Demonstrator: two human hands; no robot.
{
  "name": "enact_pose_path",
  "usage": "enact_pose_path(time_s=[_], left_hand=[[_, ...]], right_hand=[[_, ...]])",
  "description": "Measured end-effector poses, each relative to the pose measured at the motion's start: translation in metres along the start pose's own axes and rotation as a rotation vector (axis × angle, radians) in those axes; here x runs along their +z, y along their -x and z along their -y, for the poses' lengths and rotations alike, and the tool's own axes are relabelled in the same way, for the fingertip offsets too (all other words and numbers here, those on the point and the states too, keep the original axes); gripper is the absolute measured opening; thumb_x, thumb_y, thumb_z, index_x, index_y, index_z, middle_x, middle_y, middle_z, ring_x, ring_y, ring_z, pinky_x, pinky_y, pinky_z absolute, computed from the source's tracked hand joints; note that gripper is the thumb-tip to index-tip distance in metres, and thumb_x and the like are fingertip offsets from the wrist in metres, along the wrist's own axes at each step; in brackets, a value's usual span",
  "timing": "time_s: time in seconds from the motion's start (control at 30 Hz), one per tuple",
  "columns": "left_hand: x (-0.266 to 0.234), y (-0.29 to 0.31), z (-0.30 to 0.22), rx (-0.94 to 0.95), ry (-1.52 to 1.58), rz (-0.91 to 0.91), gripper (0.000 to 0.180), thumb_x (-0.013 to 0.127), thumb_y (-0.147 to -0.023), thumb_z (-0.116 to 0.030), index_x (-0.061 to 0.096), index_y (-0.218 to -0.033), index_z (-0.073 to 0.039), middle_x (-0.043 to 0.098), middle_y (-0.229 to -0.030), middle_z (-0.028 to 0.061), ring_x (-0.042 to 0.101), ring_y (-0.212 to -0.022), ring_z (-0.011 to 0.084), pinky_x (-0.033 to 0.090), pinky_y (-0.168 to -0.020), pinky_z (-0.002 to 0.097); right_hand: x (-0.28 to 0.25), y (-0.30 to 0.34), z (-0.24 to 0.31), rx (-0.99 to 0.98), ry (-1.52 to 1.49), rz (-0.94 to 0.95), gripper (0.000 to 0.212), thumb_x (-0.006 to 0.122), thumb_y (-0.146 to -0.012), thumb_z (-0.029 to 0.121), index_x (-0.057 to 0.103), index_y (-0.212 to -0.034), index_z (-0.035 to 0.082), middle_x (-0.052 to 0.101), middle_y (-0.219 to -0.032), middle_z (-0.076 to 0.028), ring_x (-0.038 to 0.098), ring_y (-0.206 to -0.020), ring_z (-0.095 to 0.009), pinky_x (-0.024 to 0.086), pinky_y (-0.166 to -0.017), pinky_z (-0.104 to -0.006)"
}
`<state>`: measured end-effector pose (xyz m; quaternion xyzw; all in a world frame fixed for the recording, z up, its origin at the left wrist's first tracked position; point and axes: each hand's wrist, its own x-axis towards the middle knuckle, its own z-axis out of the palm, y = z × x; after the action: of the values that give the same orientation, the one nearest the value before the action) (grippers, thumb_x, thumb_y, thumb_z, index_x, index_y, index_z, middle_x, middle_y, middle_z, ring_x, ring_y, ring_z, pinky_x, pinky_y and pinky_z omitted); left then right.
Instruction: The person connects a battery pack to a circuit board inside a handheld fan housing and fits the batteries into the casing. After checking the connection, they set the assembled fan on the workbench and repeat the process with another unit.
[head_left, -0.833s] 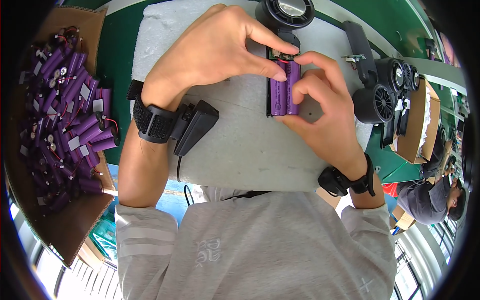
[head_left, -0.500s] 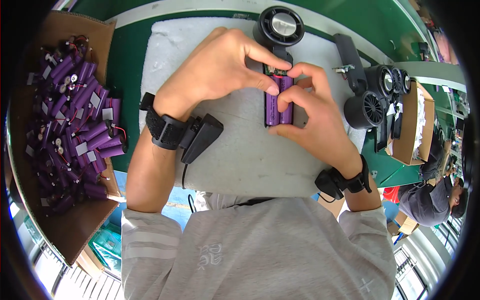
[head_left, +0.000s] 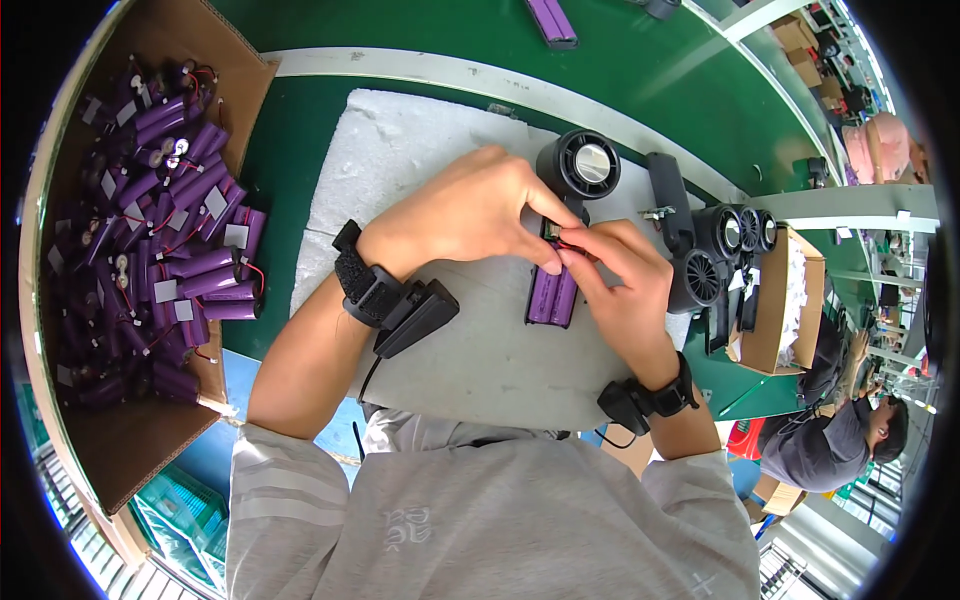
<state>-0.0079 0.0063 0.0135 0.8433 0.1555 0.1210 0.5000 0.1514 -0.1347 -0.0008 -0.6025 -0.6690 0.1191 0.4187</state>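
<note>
A black handheld fan point(head_left: 561, 168) lies on the white foam pad, its round head pointing away from me and its handle open. Inside the handle sits a pair of purple battery cells point(head_left: 551, 297). My left hand point(head_left: 475, 212) is closed on the handle's upper part, with index finger and thumb either side of a small circuit board. From the right, my right hand point(head_left: 628, 278) pinches at the red battery wires point(head_left: 568, 246) above the cells. My fingertips partly hide the board and the wire ends.
A cardboard box point(head_left: 245, 120) full of purple wired battery packs point(head_left: 200, 262) stands at the left. Several more black fans point(head_left: 694, 280) lie right of the foam pad point(head_left: 420, 130), beside a smaller cardboard box point(head_left: 768, 318). Another purple battery pack point(head_left: 553, 20) lies at the far edge.
My view has shifted, so the bench sits lower in the picture. My right hand has moved from the side of the cells up to the wires by the board.
</note>
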Motion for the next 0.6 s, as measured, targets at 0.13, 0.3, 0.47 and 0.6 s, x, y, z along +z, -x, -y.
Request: enact_pose_path(time_s=[0.13, 0.3, 0.47, 0.6], left_hand=[[0.001, -0.001, 0.001, -0.003, -0.015, -0.004, 0.035, 0.083, -0.065, -0.021, 0.077, -0.098, -0.015, 0.066, -0.071, 0.0175, 0.060, -0.060, 0.0316, 0.048, -0.062, 0.0382], [0.003, -0.003, 0.004, -0.011, -0.062, -0.001, 0.035, 0.083, -0.064, -0.025, 0.077, -0.098, -0.016, 0.066, -0.068, 0.0162, 0.061, -0.061, 0.0311, 0.048, -0.062, 0.0382], [0.003, -0.001, 0.006, 0.029, -0.058, 0.013, 0.035, 0.082, -0.066, -0.016, 0.076, -0.100, -0.011, 0.071, -0.079, 0.0128, 0.058, -0.056, 0.0203, 0.046, -0.055, 0.0298], [0.003, -0.001, 0.008, 0.071, -0.042, 0.004, 0.034, 0.081, -0.066, -0.015, 0.076, -0.099, -0.010, 0.071, -0.082, 0.0133, 0.058, -0.058, 0.0211, 0.046, -0.057, 0.0316]], right_hand=[[-0.003, -0.002, 0.002, 0.000, 0.056, 0.030, 0.017, 0.074, -0.075, -0.003, 0.070, -0.092, -0.001, 0.067, -0.085, -0.009, 0.065, -0.073, -0.021, 0.052, -0.065, -0.0299], [-0.008, -0.001, 0.001, -0.043, 0.137, 0.070, 0.019, 0.075, -0.074, -0.003, 0.070, -0.092, 0.000, 0.066, -0.085, -0.010, 0.065, -0.074, -0.023, 0.052, -0.066, -0.0317], [-0.016, 0.003, 0.011, -0.101, 0.197, 0.155, 0.028, 0.077, -0.072, 0.000, 0.069, -0.099, -0.001, 0.064, -0.095, -0.012, 0.065, -0.082, -0.026, 0.053, -0.072, -0.0340], [-0.025, 0.013, 0.033, -0.039, 0.216, 0.292, 0.048, 0.081, -0.069, 0.004, 0.064, -0.113, -0.002, 0.059, -0.112, -0.014, 0.063, -0.094, -0.028, 0.053, -0.079, -0.0355]])
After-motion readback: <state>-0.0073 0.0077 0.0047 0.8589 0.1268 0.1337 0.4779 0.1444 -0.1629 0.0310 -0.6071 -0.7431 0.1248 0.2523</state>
